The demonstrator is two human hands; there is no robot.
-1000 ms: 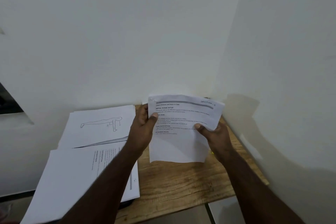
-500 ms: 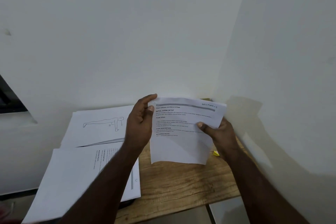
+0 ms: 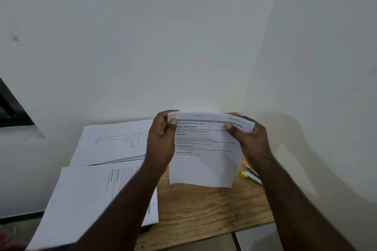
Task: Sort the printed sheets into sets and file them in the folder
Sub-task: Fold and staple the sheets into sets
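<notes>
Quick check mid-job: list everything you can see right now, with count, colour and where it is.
held sheet: one, white with black print and a grey bar, handwritten "Section" at top right, held up over the table
drawing sheet: top of a white stack, line drawing of a figure in a plank pose, back left of the table
text sheets: white stack, print running sideways, front left, overhanging the table edge
stapler: one, yellow and metal, on the table, partly hidden by the right forearm
table: one, wood, in the corner of white walls
left hand: pinches the sheet's top left edge
right hand: pinches its top right edge
</notes>
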